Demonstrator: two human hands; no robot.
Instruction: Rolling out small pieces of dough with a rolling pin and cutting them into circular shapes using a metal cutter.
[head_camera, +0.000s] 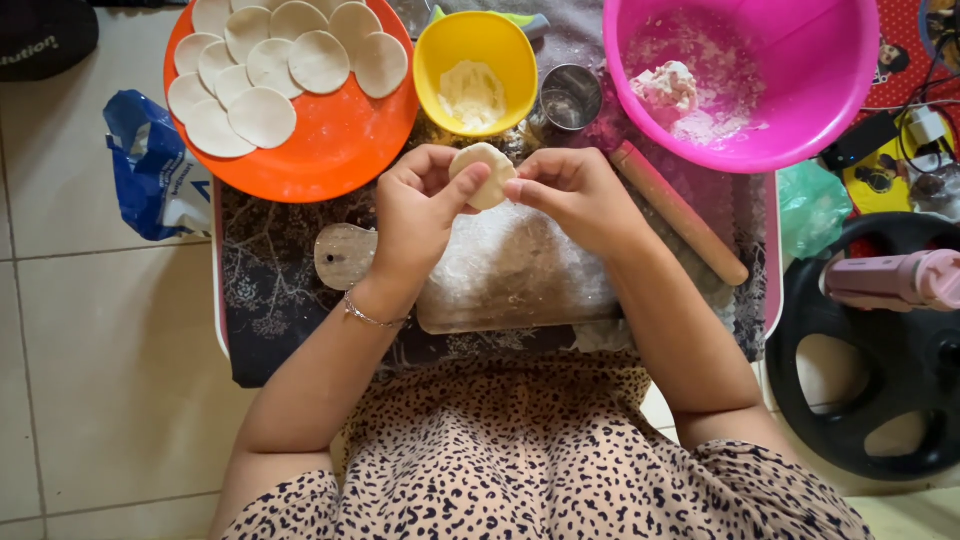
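A small pale disc of dough (484, 174) is held between both hands above a floured wooden board (510, 275). My left hand (420, 210) pinches its left edge with thumb and fingers; a thin bracelet is on that wrist. My right hand (565, 195) grips the dough's right edge. A wooden rolling pin (680, 212) lies on the board's right side, just beyond my right hand.
An orange plate (340, 140) at the back left carries several flat dough rounds (262, 117). A yellow bowl (475, 70) with flour, a small metal cup (571, 97) and a big pink basin (760, 80) with a dough lump stand behind. A blue bag (150, 170) lies left, a black round object (880, 350) right.
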